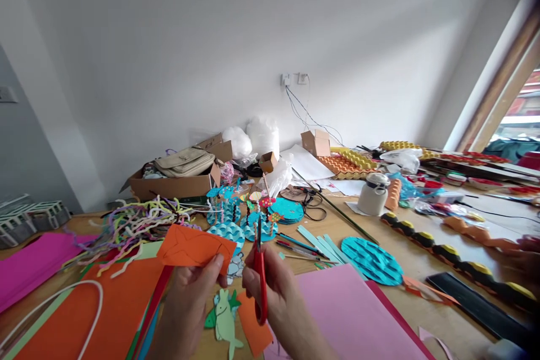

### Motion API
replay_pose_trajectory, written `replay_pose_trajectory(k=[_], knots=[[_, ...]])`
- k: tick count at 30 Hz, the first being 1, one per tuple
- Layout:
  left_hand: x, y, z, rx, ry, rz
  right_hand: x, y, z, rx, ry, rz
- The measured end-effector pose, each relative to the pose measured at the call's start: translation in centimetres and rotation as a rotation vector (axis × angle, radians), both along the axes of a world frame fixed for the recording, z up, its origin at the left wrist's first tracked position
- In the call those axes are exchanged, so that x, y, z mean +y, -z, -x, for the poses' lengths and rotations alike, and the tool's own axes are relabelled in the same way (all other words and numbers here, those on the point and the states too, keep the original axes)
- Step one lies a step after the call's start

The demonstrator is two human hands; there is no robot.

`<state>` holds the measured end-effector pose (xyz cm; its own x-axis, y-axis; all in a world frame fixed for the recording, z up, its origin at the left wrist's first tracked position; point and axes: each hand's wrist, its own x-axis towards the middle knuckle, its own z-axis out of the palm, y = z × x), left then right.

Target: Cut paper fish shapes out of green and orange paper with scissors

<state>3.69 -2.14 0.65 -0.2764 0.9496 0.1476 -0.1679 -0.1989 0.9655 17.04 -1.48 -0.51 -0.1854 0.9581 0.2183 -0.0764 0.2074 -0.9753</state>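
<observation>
My left hand pinches the right end of an orange paper piece, which has a fish outline drawn on it. In my right hand is a pair of red-handled scissors, blades pointing up and away, apart from the paper. Whether the blades are parted is hard to make out. Below, between my hands, lie green paper fish cutouts. An orange paper scrap rests beside them, partly under my right hand.
Orange sheets lie left, pink sheets right. Pipe cleaners are heaped at the left. Blue paper discs, pens, a lidded jar and painted egg-carton strips spread rightward. A person's hand shows at the right edge.
</observation>
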Motion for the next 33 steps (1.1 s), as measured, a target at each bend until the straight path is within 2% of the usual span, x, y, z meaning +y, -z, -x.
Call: replay_pose_trajectory(k=[4, 9, 13, 20, 23, 27, 33], knots=[[0.0, 0.4, 0.0, -0.025, 0.013, 0.012, -0.2, 0.8, 0.3, 0.128, 0.037, 0.003], [-0.1, 0.6, -0.5, -0.097, 0.013, -0.019, -0.1, -0.8, 0.6, 0.311, -0.048, 0.041], [-0.2, 0.4, -0.8, -0.071, 0.015, -0.025, -0.1, -1.8, 0.8, 0.339, -0.035, 0.084], [-0.5, 0.3, -0.3, 0.046, 0.05, 0.005, -0.3, -2.1, 1.1, 0.342, -0.08, 0.084], [-0.6, 0.4, 0.1, 0.09, 0.059, 0.021, -0.5, -2.1, 0.9, 0.266, -0.074, 0.097], [-0.6, 0.0, 0.6, 0.086, 0.109, 0.001, -0.9, -1.9, -0.3, -0.005, -0.063, 0.077], [-0.7, -0.8, 1.7, -0.034, 0.234, 0.066, -1.8, -1.5, -3.5, -0.454, -0.241, 0.066]])
